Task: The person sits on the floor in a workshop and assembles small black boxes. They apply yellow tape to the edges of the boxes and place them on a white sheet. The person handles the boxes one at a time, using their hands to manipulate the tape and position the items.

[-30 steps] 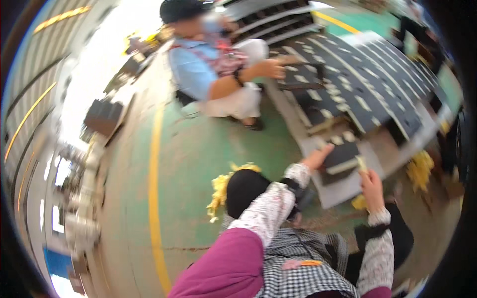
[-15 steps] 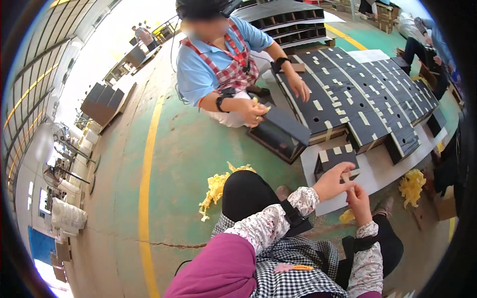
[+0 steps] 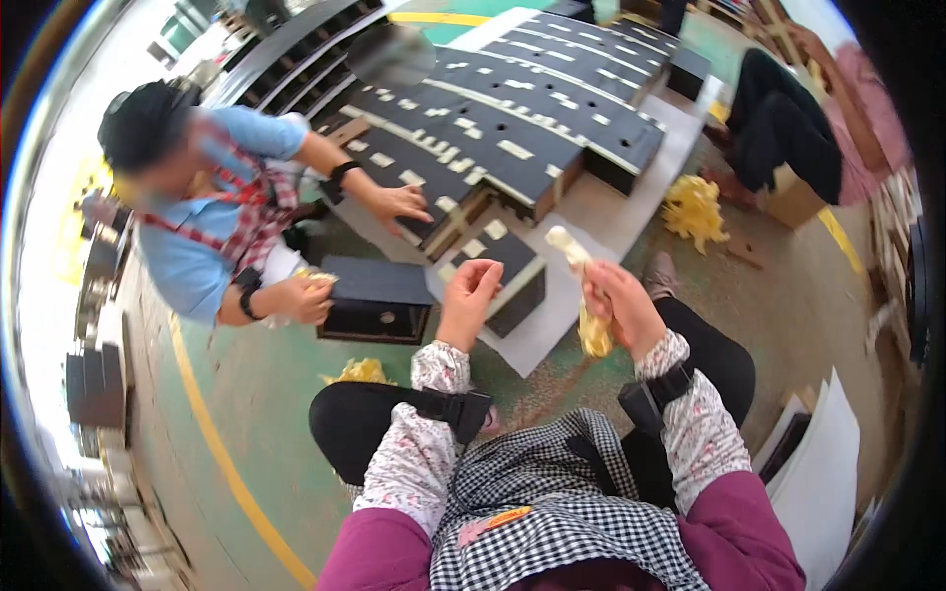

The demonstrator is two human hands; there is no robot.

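A: Largest first. Green floor (image 3: 296, 443), and on it the long rows of black boxes (image 3: 532, 118) with pale strips on top, running off to the upper right. They took up a smaller part of the view half a second ago; our head has tipped toward them.

B: White sheet (image 3: 591, 236) under the near end. One black box (image 3: 507, 271) lies on it just in front of us, a second box (image 3: 379, 300) to its left by the co-worker.

A: Co-worker (image 3: 217, 236) in blue with a red check apron, one hand on the boxes, the other at the second box holding something yellow. They sat farther up in the view a second ago; now they are close on our left.

B: Our hands. Right hand (image 3: 621, 305) has come up off the box and is closed around a yellow strip (image 3: 581, 295), one end sticking up, the rest hanging below the fist.

A: Left hand (image 3: 471, 295), fingers curled and half open, empties out as far as we can see, hovering over the near box.

B: So the strip is lifted, not yet on the box. We judge it is between pickup and placing.

A: Smallest: yellow scraps (image 3: 695, 207) on the floor to the right, more (image 3: 360, 372) by our left knee.
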